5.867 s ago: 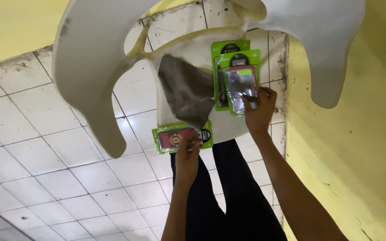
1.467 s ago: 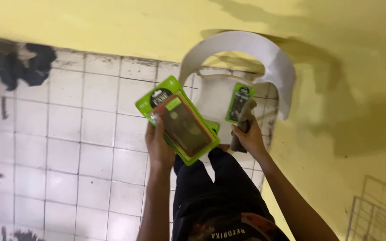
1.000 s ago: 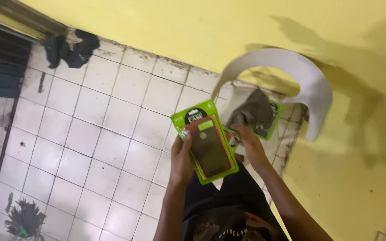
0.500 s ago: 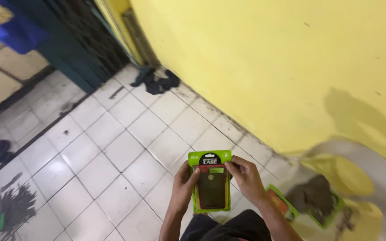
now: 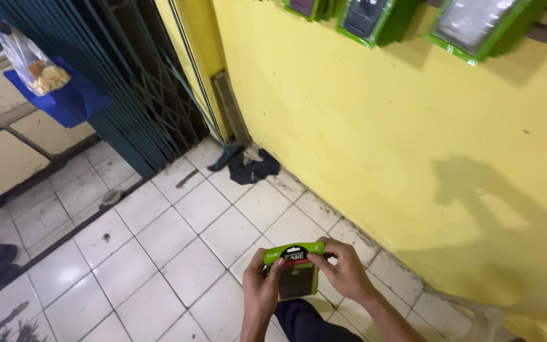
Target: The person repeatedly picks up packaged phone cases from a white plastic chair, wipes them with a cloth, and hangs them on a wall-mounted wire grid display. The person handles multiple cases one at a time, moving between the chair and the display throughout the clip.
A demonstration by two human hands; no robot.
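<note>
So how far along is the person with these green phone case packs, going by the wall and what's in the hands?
Already up: three green packs hang along the top of the yellow wall. In hand: one more green pack, gripped by the left hand and the right hand at its top edge, held low over the tiled floor. Left: this pack is not on the wall yet. Any other packs are out of view.

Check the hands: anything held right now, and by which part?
Both hands hold one flat green-edged phone-case package. The left hand grips its left edge and the right hand grips the top right corner, with fingers over the green header.
</note>
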